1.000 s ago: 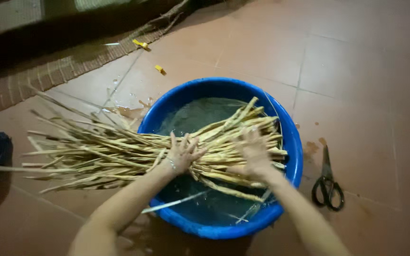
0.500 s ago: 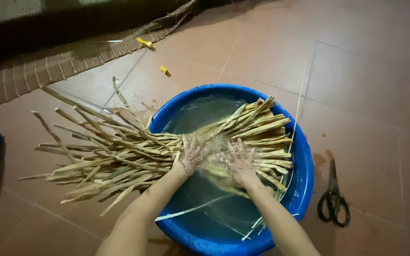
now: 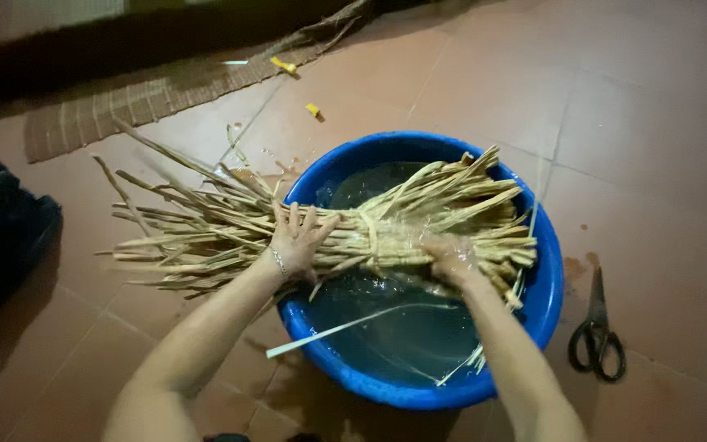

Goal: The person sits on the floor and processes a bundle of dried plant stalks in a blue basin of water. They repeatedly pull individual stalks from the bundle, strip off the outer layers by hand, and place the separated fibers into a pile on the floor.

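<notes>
Far out to the left of the left hand's fingers, a dark bag [image 3: 2,237] with a yellow patch lies on the tiled floor [image 3: 632,106], and beyond it a woven mat [image 3: 149,98] runs along the dim upper edge. Two small yellow scraps [image 3: 312,109] sit on the tiles up past the fingers.

The bundle of straw-coloured reeds [image 3: 206,233] fans out loose to the left of the left hand [image 3: 296,239], its stalks spreading over the floor. That hand lies flat on top of the bundle, fingers [image 3: 292,217] spread and released, pressing down rather than gripping; a thin bracelet rings the wrist. Between the two hands a tie binds the reeds together.

The right hand [image 3: 450,258] sits on the wet end of the bundle, fingers curled over the stalks, clenched on them. Beneath both hands stands the round blue basin [image 3: 546,303] holding cloudy water, with the bundle lying across its rim. A single pale strip [image 3: 333,331] slants out of the water below the fingers.

Well to the right of the right hand's fingers, black-handled scissors [image 3: 596,331] lie on the floor, apart from the basin.
</notes>
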